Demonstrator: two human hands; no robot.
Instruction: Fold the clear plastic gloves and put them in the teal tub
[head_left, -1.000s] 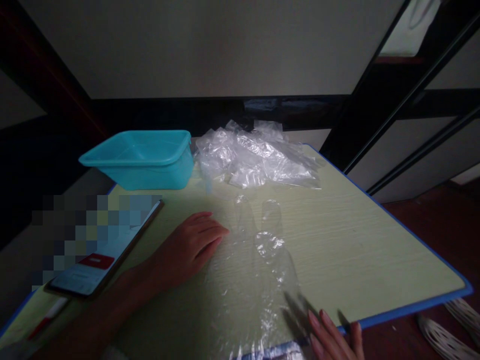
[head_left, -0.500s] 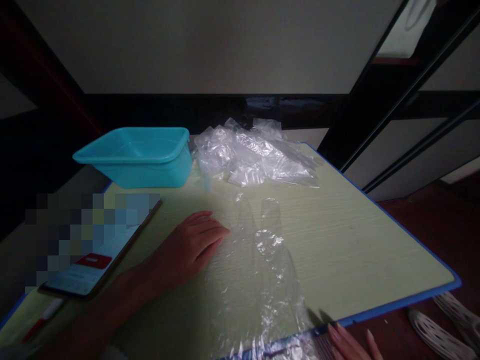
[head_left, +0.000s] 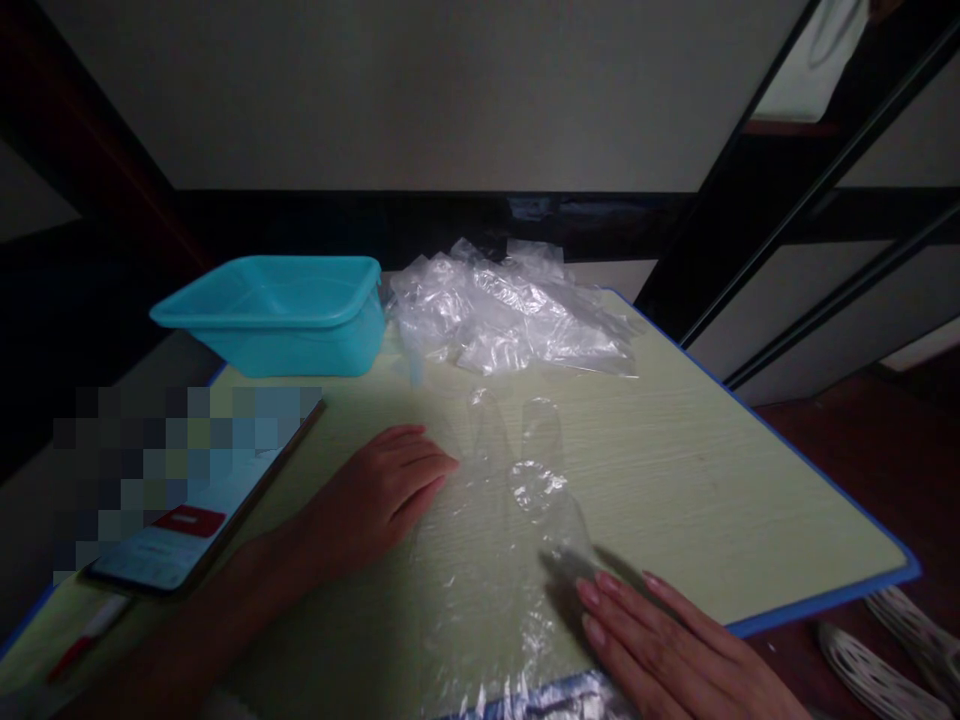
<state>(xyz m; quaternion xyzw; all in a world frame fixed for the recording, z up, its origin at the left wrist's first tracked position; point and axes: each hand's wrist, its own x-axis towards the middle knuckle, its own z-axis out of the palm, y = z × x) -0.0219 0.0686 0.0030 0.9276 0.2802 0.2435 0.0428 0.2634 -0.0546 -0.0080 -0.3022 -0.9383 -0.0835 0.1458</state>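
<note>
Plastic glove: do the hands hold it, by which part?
The left hand is at the left edge of the glove; a grip can't be told. The open right hand holds nothing.

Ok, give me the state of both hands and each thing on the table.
Clear plastic glove: unworn, spread out, wrinkled.
Left hand: palm down at its left edge.
Right hand: fingers extended over its right side; contact unclear.
Clear plastic heap: crumpled.
Turquoise basin: upright, uncovered.
Phone: face up, screen lit.
Red-and-white pen: lying down; cap unclear.
</note>
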